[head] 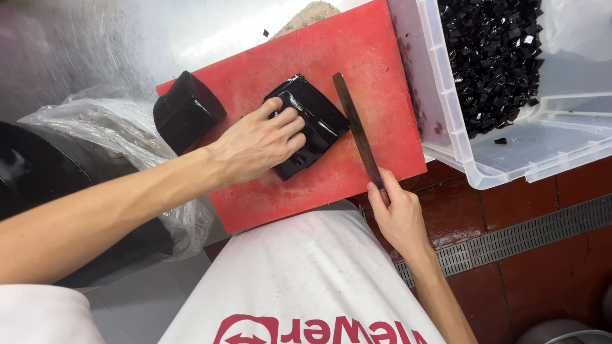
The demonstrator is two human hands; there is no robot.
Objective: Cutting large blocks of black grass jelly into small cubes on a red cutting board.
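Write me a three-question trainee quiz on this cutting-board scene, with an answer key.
1. True or false: the left hand presses flat on the black jelly slab lying on the red cutting board.
2. Multiple choice: the right hand holds A) a ladle, B) a long knife, C) a roll of film.
3. Fill in: the clear plastic crate to the right of the board holds small black jelly ____.

Key: 1 true. 2 B; the blade stands just to the right of the slab. 3 cubes. A second black block sits at the board's left corner, untouched.
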